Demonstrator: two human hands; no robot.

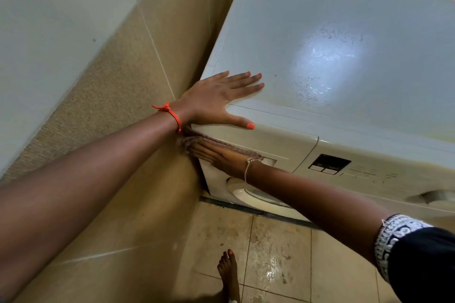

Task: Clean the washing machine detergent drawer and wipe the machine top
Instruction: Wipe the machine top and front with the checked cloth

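Note:
A white washing machine stands against the tiled wall; its top [344, 39] looks damp and reflects a bright patch of light. My left hand [216, 98] lies flat on the top's front left corner, fingers straight and spread. My right hand [219, 155] presses a brownish cloth [194, 139] with straight fingers against the front panel, over the closed detergent drawer [278, 145] at the upper left. The cloth is mostly hidden under that hand.
A beige tiled wall [128, 96] closes in right beside the machine's left side. The control display [328, 163] and the round door [256, 195] are on the front. The tiled floor [275, 261] is wet, with my bare foot [229, 275] on it.

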